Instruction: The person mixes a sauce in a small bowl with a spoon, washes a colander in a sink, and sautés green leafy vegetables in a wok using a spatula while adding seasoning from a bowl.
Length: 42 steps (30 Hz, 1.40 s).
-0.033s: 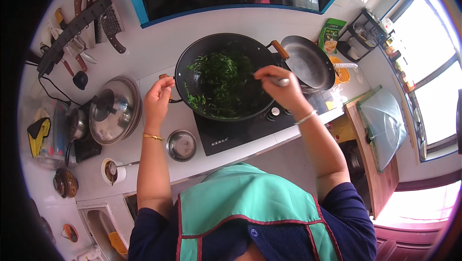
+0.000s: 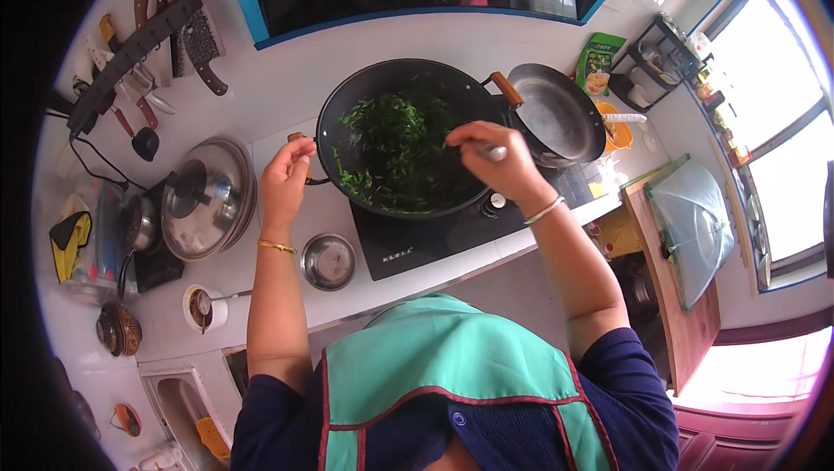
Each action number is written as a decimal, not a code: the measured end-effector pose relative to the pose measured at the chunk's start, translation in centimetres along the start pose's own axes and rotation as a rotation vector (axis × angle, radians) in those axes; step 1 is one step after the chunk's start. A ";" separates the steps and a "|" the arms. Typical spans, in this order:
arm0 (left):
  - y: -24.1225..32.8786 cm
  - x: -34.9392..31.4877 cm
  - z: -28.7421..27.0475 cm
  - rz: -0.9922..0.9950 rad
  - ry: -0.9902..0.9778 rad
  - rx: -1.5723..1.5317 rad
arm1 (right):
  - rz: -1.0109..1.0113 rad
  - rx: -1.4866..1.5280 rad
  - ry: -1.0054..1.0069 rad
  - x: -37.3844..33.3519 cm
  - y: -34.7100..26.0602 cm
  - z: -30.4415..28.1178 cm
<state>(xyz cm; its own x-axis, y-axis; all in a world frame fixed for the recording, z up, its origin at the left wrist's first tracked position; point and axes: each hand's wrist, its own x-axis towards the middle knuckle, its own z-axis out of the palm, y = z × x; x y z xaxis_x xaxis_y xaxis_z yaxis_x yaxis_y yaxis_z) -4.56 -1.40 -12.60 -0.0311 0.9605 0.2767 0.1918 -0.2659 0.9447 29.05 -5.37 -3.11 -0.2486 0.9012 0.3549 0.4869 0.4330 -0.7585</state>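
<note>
With the left hand [image 2: 287, 177] closed on the handle of the black wok [image 2: 404, 136] on the bench's cooktop [image 2: 434, 241] and right-hand fingers [image 2: 491, 158] wrapped round a metal utensil, brisk stirring may fling greens [image 2: 395, 145] out

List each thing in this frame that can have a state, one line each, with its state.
Wok: on the cooktop, holding chopped greens.
Greens: spread across the wok.
Left hand: closed on the wok's side handle.
Right hand: closed on a metal utensil handle over the wok.
Empty pan: beside the wok, nothing in it.
Small steel bowl: upright on the counter.
Mesh food cover: closed.
</note>
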 end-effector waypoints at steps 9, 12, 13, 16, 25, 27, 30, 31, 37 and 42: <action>0.4 -0.5 -0.7 0.027 0.040 -0.039 | -0.177 0.033 -0.176 -1.9 -4.5 1.8; 1.0 -0.3 -0.2 0.027 -0.022 -0.094 | -0.191 -0.032 -0.111 -1.0 -2.4 2.6; 0.9 -0.6 -0.8 0.020 -0.014 -0.087 | -0.170 -0.041 -0.095 -0.8 -2.9 2.5; 0.1 -2.0 -2.1 -0.013 0.066 -0.129 | -0.168 -0.028 -0.120 -1.1 -4.5 3.6; -8.3 -9.0 -3.5 -0.202 0.225 0.035 | 0.255 0.063 0.055 -2.2 -3.2 2.9; -8.0 -8.6 -1.4 -0.206 0.081 -0.079 | -0.064 -0.032 0.060 -2.2 -1.2 5.5; -8.1 -9.9 -2.7 -0.216 0.048 -0.038 | 0.151 0.152 -0.109 -3.6 -5.0 4.9; -8.5 -10.2 -3.4 -0.212 0.044 -0.037 | 0.172 0.157 -0.149 -4.0 -5.1 2.9; -9.5 -9.7 -2.5 -0.341 0.055 -0.073 | 0.316 0.284 0.253 -1.3 -3.5 4.0; -10.5 -10.2 -4.9 -0.326 0.083 -0.029 | 0.378 0.213 0.144 -3.7 -4.3 -0.1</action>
<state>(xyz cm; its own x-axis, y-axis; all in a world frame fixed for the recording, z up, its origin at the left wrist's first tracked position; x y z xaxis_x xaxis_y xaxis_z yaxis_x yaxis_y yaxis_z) -11.08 -8.78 -24.51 -0.1663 0.9857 -0.0286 0.1308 0.0508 0.9901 27.96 -10.56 -1.11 0.0400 0.9949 0.0924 0.3344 0.0738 -0.9395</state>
